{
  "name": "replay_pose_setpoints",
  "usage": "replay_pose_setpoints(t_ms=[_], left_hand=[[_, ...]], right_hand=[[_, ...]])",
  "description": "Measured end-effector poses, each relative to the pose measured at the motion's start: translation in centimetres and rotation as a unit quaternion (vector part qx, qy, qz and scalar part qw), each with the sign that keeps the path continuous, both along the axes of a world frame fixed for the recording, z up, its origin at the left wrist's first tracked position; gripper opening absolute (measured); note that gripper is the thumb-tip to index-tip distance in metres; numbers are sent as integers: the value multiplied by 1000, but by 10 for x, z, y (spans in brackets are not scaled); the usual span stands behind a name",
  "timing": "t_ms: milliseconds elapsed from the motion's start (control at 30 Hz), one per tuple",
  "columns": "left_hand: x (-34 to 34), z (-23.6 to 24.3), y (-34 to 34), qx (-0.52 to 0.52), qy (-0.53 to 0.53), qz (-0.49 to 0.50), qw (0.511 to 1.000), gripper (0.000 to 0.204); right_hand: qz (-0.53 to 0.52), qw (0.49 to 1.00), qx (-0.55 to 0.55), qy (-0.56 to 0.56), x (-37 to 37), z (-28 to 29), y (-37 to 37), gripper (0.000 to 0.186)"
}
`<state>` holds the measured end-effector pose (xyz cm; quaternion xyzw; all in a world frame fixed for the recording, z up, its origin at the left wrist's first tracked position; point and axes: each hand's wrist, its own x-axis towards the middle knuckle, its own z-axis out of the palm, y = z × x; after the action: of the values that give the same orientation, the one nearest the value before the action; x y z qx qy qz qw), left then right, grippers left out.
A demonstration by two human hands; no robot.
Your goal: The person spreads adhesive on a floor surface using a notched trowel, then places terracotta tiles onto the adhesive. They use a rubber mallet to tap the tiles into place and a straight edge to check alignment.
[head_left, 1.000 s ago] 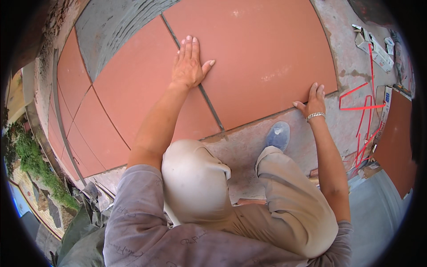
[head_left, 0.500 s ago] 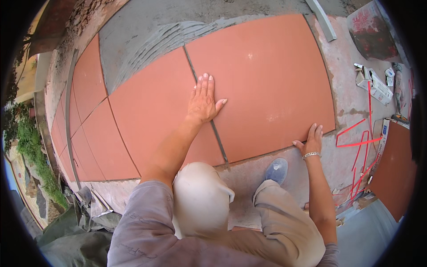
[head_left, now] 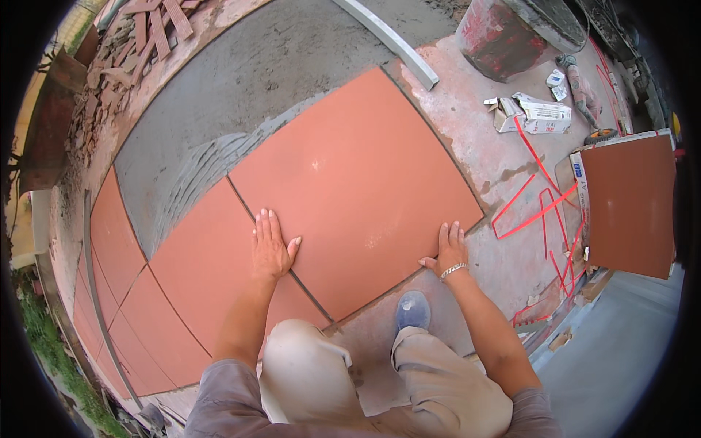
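Observation:
My left hand lies with fingers stretched out across the dark joint between a large terracotta tile and the neighbouring tile on its left. My right hand rests at the near right edge of the large tile, fingers extended and thumb out along that edge. Grey mortar with combed ridges borders the tiles on the far side. My blue shoe is just below the large tile, between my forearms.
A stained bucket and a metal straightedge lie beyond the tiles. Rightward are torn cartons, red straps and stacked brown tiles. A long strip crosses the left tiles; broken pieces lie at the far left.
The view has swung up and rightward, bringing the bucket, straightedge and broken pieces further into view, so everything sits lower in the picture. Both hands stay at about the same spots on the tiles.

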<state>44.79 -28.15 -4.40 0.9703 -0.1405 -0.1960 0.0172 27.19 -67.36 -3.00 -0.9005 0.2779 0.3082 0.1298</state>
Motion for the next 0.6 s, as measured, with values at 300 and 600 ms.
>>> replay_pose_setpoints(t_ms=[300, 600], left_hand=[[-4, -1, -7, 50, 8, 8, 999, 97], [-12, -16, -9, 81, -35, -17, 996, 94]], right_hand=[[-178, 969, 53, -162, -109, 17, -29, 88], [-350, 893, -139, -246, -331, 54, -32, 77]])
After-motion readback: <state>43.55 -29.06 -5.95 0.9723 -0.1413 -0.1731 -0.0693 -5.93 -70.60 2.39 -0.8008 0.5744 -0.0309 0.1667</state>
